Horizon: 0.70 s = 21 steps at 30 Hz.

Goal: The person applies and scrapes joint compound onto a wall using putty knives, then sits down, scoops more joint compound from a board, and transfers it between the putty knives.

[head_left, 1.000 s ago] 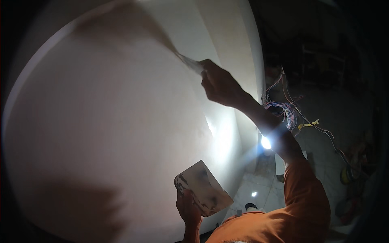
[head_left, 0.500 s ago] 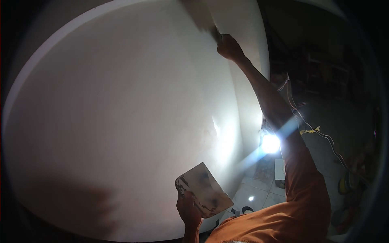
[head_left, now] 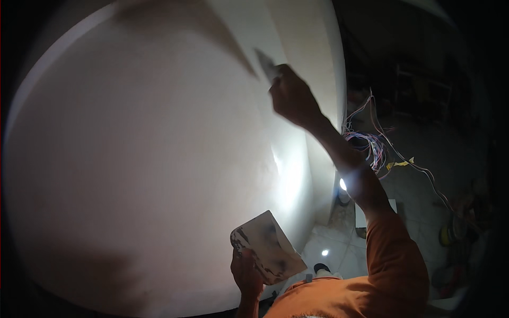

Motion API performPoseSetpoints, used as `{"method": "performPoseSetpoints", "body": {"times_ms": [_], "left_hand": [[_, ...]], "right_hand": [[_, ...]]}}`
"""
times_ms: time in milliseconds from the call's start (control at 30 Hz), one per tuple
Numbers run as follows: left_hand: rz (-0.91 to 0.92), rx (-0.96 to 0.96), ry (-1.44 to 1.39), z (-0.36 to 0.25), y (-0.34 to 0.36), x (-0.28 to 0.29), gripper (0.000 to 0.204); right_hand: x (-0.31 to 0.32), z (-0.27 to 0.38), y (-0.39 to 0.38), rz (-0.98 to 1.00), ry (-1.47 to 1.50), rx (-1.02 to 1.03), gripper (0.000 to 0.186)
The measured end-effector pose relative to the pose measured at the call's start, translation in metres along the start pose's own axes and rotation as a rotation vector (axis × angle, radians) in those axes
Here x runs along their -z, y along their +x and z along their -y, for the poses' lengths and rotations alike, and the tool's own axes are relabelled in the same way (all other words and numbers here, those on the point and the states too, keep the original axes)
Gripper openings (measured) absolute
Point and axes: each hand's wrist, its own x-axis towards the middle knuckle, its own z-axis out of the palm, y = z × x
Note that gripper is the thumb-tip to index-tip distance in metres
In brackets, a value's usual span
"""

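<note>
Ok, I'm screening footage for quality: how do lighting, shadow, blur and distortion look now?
Head view: lamp glare whitens a patch of pale wall; dark shadow spreads up-left from near the slightly blurred blade in the right hand. Head view, too: fisheye bends the wall's edges, and the right background sinks into darkness.

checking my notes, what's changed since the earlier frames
The right hand, gripping a flat tool, rose in view, then came back down and slightly left; the coiled wires show again. Nothing was grasped or released. The left hand stayed put, holding the stained board.
</note>
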Motion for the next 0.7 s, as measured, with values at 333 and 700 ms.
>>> {"method": "performPoseSetpoints", "body": {"times_ms": [333, 700], "left_hand": [[0.013, 0.011, -0.052, 0.01, -0.002, 0.008, 0.033], [0.049, 0.039, -0.032, 0.004, -0.001, -0.001, 0.031]], "right_hand": [[-0.041, -0.136, 0.017, 0.129, -0.249, -0.35, 0.038], [-0.028, -0.01, -0.036, 0.066, -0.175, 0.058, 0.039]]}}
